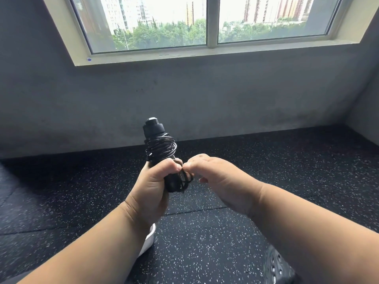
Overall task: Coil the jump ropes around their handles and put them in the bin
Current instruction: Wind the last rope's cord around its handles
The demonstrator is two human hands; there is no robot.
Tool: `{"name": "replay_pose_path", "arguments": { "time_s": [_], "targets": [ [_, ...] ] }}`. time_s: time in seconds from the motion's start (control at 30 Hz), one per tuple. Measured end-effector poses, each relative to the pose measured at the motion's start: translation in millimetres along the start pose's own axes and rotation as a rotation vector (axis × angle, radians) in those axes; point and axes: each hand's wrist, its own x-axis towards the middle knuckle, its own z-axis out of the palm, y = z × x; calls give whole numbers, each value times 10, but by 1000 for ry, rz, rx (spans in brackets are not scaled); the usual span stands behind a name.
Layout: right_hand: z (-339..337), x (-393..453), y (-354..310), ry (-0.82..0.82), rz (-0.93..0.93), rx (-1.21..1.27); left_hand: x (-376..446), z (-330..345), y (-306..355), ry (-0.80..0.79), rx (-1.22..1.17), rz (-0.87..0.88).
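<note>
While left hand fists handles (lower ends hidden), right hand pinches cord.

hands: 2 | jump ropes: 1 | windows: 1 | shoes: 2

Daylight comes in through the window at the top, where the sky is blown out to near white. The wall below it sits in dull grey shade, and the dark speckled floor is dim, with soft shadows. The frame bends at the edges, so the window sill slants. The forearms at the bottom look slightly soft, perhaps from motion. The middle is fairly sharp.
</note>
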Motion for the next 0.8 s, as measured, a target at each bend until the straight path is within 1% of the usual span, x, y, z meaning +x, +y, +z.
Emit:
{"name": "replay_pose_path", "arguments": {
  "time_s": [0.1,0.23,0.3,0.4,0.5,0.57,0.63,0.7,0.8],
  "targets": [
    [-21,-51,-66,-53,-14,-6,-11,22,9,-34,29,0],
    [31,-110,-58,-2,-19,48,5,39,14,-17,60,24],
    [54,-155,-71,46,-56,65,39,9,33,5,76,62],
    [26,-190,-102,58,-115,56,90,-108,53,25,120,106],
    [-45,-199,-147,76,-154,44,115,-201,37,83,168,108],
    [-86,-194,-163,85,-148,56,128,-250,38,125,158,80],
    [-121,-179,-201,65,-142,81,115,-274,50,91,158,26],
    [-183,-174,-307,72,-138,139,90,-245,32,5,189,-3],
    [-329,-181,-513,98,-38,300,47,-118,-27,-60,259,23]
  ]
}}
